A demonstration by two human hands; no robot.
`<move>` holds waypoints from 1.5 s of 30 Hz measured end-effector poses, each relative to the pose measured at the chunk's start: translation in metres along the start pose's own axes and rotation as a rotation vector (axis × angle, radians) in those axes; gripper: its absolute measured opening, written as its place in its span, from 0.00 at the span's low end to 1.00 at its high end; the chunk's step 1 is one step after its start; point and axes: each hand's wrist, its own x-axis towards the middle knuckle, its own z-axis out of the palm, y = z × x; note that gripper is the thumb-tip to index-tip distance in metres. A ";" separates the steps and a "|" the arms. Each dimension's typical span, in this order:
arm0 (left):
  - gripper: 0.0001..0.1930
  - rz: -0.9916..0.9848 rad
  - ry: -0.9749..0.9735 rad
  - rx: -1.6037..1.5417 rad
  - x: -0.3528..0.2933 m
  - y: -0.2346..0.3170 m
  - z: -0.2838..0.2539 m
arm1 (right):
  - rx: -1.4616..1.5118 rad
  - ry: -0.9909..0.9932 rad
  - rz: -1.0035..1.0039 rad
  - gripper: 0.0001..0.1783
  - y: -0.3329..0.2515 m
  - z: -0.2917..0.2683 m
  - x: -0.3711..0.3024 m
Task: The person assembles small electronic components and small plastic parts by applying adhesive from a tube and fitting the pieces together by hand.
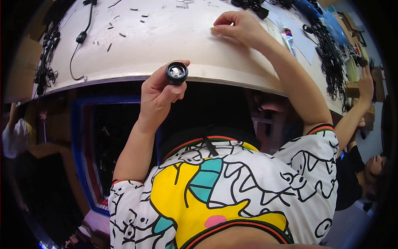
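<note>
My left hand [159,93] is wrapped round a small black flashlight [176,73] just off the table's front edge. Its round lens end points up, with a pale LED in the middle. Further off to the right, my right hand [240,28] is low over the white table [166,45], thumb and forefinger brought together in a pinch. Whether anything small sits between those fingertips cannot be made out. Right of that forearm lies a tube [287,38] with a white, blue and red body.
Short dark bits [122,35] are scattered across the table's left half. A black cable [81,38] and a tangle of cords [49,62] hang at the left edge. More bundled cables [329,58] lie at the right. Another person's arm [356,112] reaches in at the far right.
</note>
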 end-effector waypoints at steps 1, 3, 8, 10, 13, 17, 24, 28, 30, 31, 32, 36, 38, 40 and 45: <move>0.18 0.003 -0.009 -0.006 0.000 -0.001 0.004 | -0.007 0.008 0.005 0.12 0.000 0.001 -0.007; 0.18 0.018 0.023 -0.042 0.001 -0.003 0.009 | -0.294 0.134 -0.145 0.15 0.001 0.003 -0.017; 0.22 -0.044 -0.008 0.005 0.002 -0.004 0.017 | -0.225 0.146 -0.162 0.11 -0.001 0.006 -0.025; 0.25 -0.097 -0.017 0.057 0.004 -0.009 0.016 | -0.071 0.146 -0.146 0.13 -0.009 0.005 -0.031; 0.23 -0.110 0.027 0.103 0.000 -0.013 0.013 | 0.271 -0.079 -0.305 0.11 -0.047 0.005 -0.047; 0.20 -0.085 0.000 0.059 0.004 -0.012 0.018 | 0.238 -0.122 -0.487 0.10 -0.060 0.012 -0.061; 0.08 -0.114 -0.068 0.075 0.004 -0.010 0.020 | 0.309 -0.242 -0.316 0.13 -0.065 0.007 -0.073; 0.09 -0.177 0.000 0.179 -0.001 -0.010 0.023 | 0.240 -0.185 -0.313 0.16 -0.061 -0.001 -0.076; 0.10 -0.134 0.006 0.122 -0.002 -0.009 0.025 | 0.173 -0.004 -0.263 0.15 -0.042 -0.018 -0.067; 0.11 -0.114 0.014 0.120 -0.004 -0.008 0.023 | 0.147 0.120 -0.232 0.15 -0.023 -0.028 -0.054; 0.12 -0.122 0.018 0.107 -0.003 -0.007 0.023 | -0.087 0.290 -0.214 0.15 -0.006 -0.043 -0.045; 0.16 -0.126 0.004 0.038 0.000 -0.009 0.020 | -0.500 0.593 -0.059 0.18 0.059 -0.084 -0.018; 0.17 -0.112 0.010 0.047 0.000 -0.011 0.020 | -0.476 0.542 0.125 0.19 0.076 -0.085 -0.004; 0.19 -0.101 0.018 0.057 0.000 -0.011 0.018 | -0.457 0.487 0.173 0.19 0.074 -0.087 0.003; 0.19 -0.132 0.021 0.035 -0.003 -0.013 0.010 | -0.491 0.454 0.133 0.16 0.065 -0.084 0.000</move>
